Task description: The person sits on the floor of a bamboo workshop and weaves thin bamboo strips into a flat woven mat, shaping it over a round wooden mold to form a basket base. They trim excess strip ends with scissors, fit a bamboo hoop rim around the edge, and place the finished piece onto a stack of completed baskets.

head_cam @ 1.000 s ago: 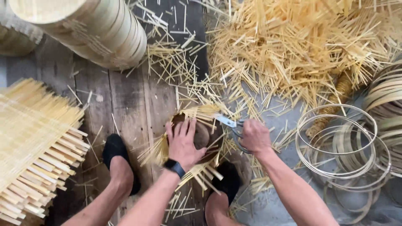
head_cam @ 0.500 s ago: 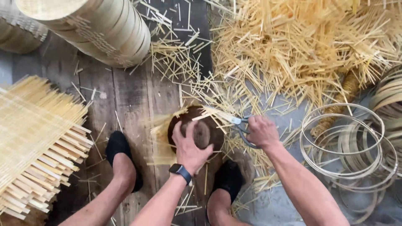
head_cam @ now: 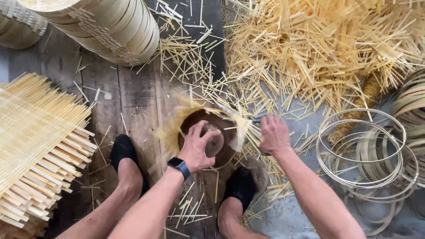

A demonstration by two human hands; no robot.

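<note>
My left hand (head_cam: 198, 149) presses down on a round dark brown wooden form (head_cam: 221, 132) that sits between my feet, with a woven bamboo mat (head_cam: 177, 128) blurred in motion under it. My right hand (head_cam: 274, 135) is closed on a pair of scissors (head_cam: 256, 119) at the form's right edge, where pale strip ends stick out. A dark watch (head_cam: 179, 166) is on my left wrist.
A big heap of cut bamboo strips (head_cam: 318, 48) lies at the top right. Thin bamboo hoops (head_cam: 361, 152) lie at the right. A stack of woven mats (head_cam: 35, 141) sits at the left, and stacked round bamboo rims (head_cam: 106, 26) stand at the top left. My black shoes (head_cam: 124, 152) rest on wooden planks.
The woven mat has turned under the form and now blurs at its left side. My left hand has shifted its grip on top; my right hand with the scissors stays at the right edge.
</note>
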